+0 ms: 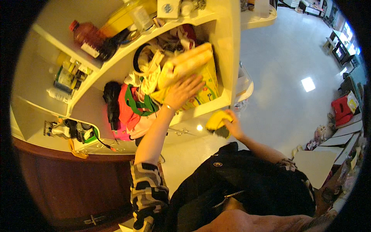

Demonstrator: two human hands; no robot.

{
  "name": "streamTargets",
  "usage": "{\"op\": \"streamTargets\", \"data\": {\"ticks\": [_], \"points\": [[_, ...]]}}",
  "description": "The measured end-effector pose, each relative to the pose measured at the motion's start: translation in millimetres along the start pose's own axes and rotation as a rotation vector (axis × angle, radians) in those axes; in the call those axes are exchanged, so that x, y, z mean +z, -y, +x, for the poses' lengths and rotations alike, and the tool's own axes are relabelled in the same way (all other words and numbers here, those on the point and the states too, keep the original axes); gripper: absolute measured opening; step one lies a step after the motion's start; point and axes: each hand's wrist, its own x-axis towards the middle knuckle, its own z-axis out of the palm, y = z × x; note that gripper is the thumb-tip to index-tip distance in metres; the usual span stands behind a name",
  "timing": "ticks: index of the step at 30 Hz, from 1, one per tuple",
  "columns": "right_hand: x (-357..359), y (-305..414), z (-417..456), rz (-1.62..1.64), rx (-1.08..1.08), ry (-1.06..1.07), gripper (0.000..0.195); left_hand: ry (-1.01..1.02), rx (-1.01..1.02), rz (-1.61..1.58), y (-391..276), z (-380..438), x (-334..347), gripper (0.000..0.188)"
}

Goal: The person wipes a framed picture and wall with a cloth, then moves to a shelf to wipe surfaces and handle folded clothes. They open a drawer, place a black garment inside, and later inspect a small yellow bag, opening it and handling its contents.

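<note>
My left hand [185,91] reaches into a cabinet compartment, its palm laid flat against a yellow patterned bag [207,87]. Just above the fingers, a pale yellow bundle [185,65], slightly blurred, rests on the bag's top. My right hand [234,126] is outside the compartment and grips a folded yellow cloth [217,120] with a grey part underneath. Left of my left hand lie green straps [139,104], a red and pink fabric bag [127,107] and a folded black umbrella [112,104]. Cream fabric [152,72] and a black ring-shaped item [139,58] are heaped behind.
On the shelf above stand a bottle of dark red liquid [88,36], a clear bottle [140,17] and a white box [168,8]. Small bottles [66,76] fill a side shelf. A dark wooden panel [75,185] is at lower left; glossy floor [269,63] stretches away right.
</note>
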Motion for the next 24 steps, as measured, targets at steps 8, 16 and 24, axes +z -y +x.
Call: {"op": "streamTargets", "data": {"ticks": [8, 16, 24], "points": [[40, 48, 38, -0.828, -0.550, -0.255, 0.046, -0.066, 0.114, -0.051, 14, 5, 0, 0.067], [209, 48, 38, -0.846, -0.684, 0.072, 0.030, -0.102, 0.197, -0.127, 41, 8, 16, 0.069], [105, 19, 55, -0.732, -0.615, -0.122, 0.032, -0.056, 0.163, -0.217, 36, -9, 13, 0.066]]}}
